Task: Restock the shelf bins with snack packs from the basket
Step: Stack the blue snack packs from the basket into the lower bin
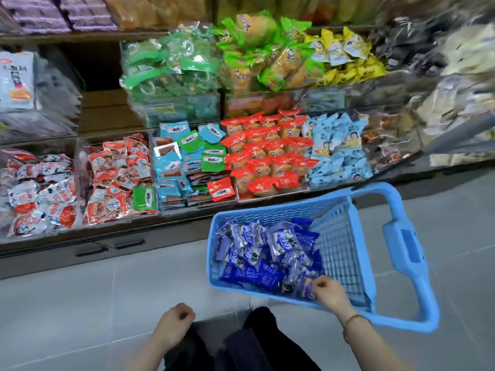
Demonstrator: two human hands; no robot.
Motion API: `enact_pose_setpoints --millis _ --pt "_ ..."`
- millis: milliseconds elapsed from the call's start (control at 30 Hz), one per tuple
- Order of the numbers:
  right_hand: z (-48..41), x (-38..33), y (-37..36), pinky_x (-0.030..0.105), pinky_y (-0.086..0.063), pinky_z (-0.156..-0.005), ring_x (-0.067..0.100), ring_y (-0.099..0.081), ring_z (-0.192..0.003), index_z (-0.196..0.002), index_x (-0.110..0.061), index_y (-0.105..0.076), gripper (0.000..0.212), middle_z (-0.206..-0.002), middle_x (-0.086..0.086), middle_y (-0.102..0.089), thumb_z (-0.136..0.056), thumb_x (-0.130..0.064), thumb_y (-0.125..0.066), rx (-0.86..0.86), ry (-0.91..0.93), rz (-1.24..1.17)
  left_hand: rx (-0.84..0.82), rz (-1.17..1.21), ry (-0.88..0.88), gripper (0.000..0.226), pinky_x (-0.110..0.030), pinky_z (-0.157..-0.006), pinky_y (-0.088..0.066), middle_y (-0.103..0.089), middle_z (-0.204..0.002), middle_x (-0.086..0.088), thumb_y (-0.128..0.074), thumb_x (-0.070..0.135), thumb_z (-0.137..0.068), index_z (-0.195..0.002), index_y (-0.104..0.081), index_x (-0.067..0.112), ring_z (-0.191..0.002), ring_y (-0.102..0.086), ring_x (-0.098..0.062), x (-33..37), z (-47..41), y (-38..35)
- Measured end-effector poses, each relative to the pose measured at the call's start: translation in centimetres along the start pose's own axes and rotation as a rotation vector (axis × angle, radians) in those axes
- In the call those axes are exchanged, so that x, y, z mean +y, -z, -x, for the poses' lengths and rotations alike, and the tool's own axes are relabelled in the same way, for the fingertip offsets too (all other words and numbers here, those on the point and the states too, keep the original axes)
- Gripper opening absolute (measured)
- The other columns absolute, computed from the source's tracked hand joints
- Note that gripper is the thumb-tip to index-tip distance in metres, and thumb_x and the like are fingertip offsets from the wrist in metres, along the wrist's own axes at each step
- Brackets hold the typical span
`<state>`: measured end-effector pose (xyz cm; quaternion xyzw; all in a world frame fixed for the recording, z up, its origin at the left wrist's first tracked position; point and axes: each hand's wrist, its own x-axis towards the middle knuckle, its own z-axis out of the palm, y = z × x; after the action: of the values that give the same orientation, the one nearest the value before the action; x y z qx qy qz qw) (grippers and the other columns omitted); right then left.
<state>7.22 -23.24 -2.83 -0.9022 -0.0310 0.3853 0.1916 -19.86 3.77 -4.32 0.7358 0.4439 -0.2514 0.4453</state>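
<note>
Snack packs in blue wrappers lie heaped in the blue basket on the floor, just below the shelf bins. The right hand reaches into the near corner, fingers curled on one pack's edge. The left hand is fisted and holds nothing. The packs look light, crinkly and slick; pinching a sealed end should hold best.
</note>
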Motion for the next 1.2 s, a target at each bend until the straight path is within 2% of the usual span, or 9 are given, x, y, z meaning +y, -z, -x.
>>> enact_pose_setpoints --millis 67,200,300,400,633,833,1000,1100,1200 --pt "-2.2 1.5 1.2 0.028 -0.032 -0.059 0.02 -0.053 -0.068 -0.058 -0.014 -0.047 0.03 -0.066 0.007 -0.054 -0.087 -0.006 -0.055 -0.064 0.032 0.131 0.026 -0.18 -0.065 0.011 -0.026 -0.095 -0.04 -0.061 -0.119 -0.006 -0.052 0.025 -0.093 -0.102 -0.055 0.022 -0.115 -0.055 -0.023 1.3 -0.9 -2.6" --pt "-5.5 3.6 2.2 0.027 -0.041 -0.069 0.025 -0.063 -0.092 -0.084 -0.018 -0.058 0.015 -0.087 0.007 -0.063 -0.085 -0.004 -0.053 -0.173 0.053 0.282 0.067 -0.504 -0.11 0.063 -0.031 -0.11 -0.032 -0.025 -0.154 0.001 -0.046 0.038 -0.091 -0.148 -0.024 0.021 -0.141 -0.025 -0.017 4.6 -2.4 -7.0" --pt "-7.6 3.9 1.8 0.029 -0.046 -0.091 0.027 -0.058 -0.111 -0.13 -0.015 -0.051 0.046 -0.126 0.012 -0.055 -0.086 -0.002 -0.052 -0.219 0.122 0.398 0.068 -0.596 -0.135 0.071 -0.035 -0.116 -0.02 -0.01 -0.16 0.0 -0.044 0.038 -0.091 -0.152 -0.012 0.018 -0.146 -0.011 -0.017 6.7 -3.4 -9.0" --pt "-9.1 3.9 0.8 0.031 -0.04 -0.104 0.028 -0.047 -0.125 -0.143 -0.016 -0.034 0.067 -0.141 0.014 -0.042 -0.082 0.007 -0.048 -0.247 0.158 0.414 0.043 -0.596 -0.087 0.077 -0.041 -0.117 -0.014 0.001 -0.161 -0.001 -0.047 0.035 -0.091 -0.153 -0.004 0.019 -0.148 -0.003 -0.017 7.3 -4.1 -10.0" --pt "-11.7 3.7 -2.6 0.037 -0.032 -0.111 0.031 -0.032 -0.135 -0.148 -0.012 -0.019 0.076 -0.152 0.012 -0.026 -0.083 0.004 -0.056 -0.279 0.154 0.481 0.034 -0.551 -0.068 0.077 -0.036 -0.116 -0.02 0.002 -0.161 0.004 -0.047 0.033 -0.091 -0.153 -0.003 0.023 -0.148 0.002 -0.014 6.9 -4.6 -10.4" --pt "-11.3 3.9 -3.1 0.04 -0.043 -0.098 0.025 -0.038 -0.126 -0.13 -0.017 -0.045 0.051 -0.137 0.005 -0.038 -0.084 -0.025 -0.063 -0.272 0.284 0.803 0.0 -0.346 -0.095 0.062 -0.024 -0.116 -0.013 -0.018 -0.159 -0.002 -0.048 0.022 -0.095 -0.151 -0.022 0.017 -0.147 -0.012 -0.016 7.8 -4.8 -8.9" --pt "-9.9 1.8 -0.5 0.028 -0.046 -0.075 0.023 -0.058 -0.095 -0.108 -0.013 -0.058 0.038 -0.107 0.006 -0.056 -0.076 -0.025 -0.074 -0.087 0.237 0.05 0.086 -0.029 -0.032 0.044 -0.022 -0.103 -0.032 -0.051 -0.14 -0.009 -0.053 0.015 -0.095 -0.139 -0.047 0.01 -0.128 -0.049 -0.021 10.8 -4.8 -5.8" --pt "-8.2 -0.6 1.2 0.023 -0.051 -0.077 0.015 -0.066 -0.091 -0.1 -0.02 -0.061 0.029 -0.104 0.0 -0.068 -0.076 -0.019 -0.077 -0.219 0.082 -0.583 0.047 0.155 -0.055 0.045 -0.025 -0.103 -0.037 -0.055 -0.135 -0.007 -0.059 0.02 -0.093 -0.136 -0.049 0.009 -0.122 -0.053 -0.019 14.0 -4.4 -5.0" --pt "-6.5 -2.7 2.2 0.025 -0.054 -0.07 0.004 -0.067 -0.085 -0.095 -0.027 -0.062 0.023 -0.095 -0.013 -0.071 -0.076 -0.028 -0.076 -0.339 0.039 -0.732 -0.071 0.392 -0.117 0.057 -0.026 -0.103 -0.038 -0.052 -0.135 -0.003 -0.067 0.025 -0.087 -0.137 -0.046 0.011 -0.121 -0.051 -0.015 17.8 -3.4 -4.9"
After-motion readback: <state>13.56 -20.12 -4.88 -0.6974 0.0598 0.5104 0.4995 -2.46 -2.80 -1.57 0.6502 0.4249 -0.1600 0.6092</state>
